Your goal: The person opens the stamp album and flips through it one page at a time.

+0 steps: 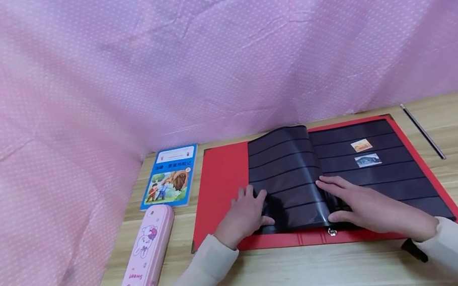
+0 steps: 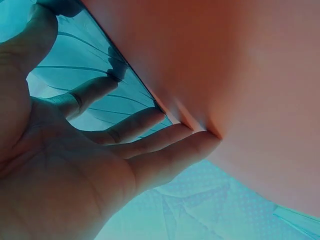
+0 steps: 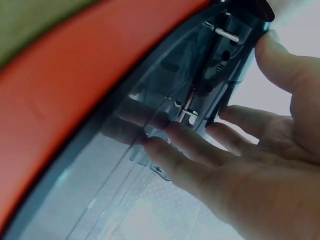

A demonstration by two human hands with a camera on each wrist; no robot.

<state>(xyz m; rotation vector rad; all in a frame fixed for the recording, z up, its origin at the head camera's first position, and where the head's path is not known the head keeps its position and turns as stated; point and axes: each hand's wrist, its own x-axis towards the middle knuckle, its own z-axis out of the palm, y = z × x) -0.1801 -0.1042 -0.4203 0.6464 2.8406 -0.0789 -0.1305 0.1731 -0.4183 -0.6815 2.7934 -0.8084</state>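
A red stamp album (image 1: pixel 225 174) lies spread on the wooden table. Its left black page (image 1: pixel 281 154) bulges near the spine, and the right black page (image 1: pixel 373 176) lies beneath, bearing an orange stamp (image 1: pixel 361 145) and a grey stamp (image 1: pixel 368 160). My left hand (image 1: pixel 244 216) rests at the outer edge of the left page, some fingertips touching the red cover in the left wrist view. Beside the spine, my right hand (image 1: pixel 364 203) touches the pages with extended fingers. Metal binder rings (image 3: pixel 227 34) show near those fingers in the right wrist view.
Left of the album lie a blue picture-covered book (image 1: pixel 169 178) and a pink pencil case (image 1: pixel 148 257). A dark pencil (image 1: pixel 423 132) lies to the right. Pink dotted cloth (image 1: pixel 213 53) hangs behind the wooden table (image 1: pixel 308 277).
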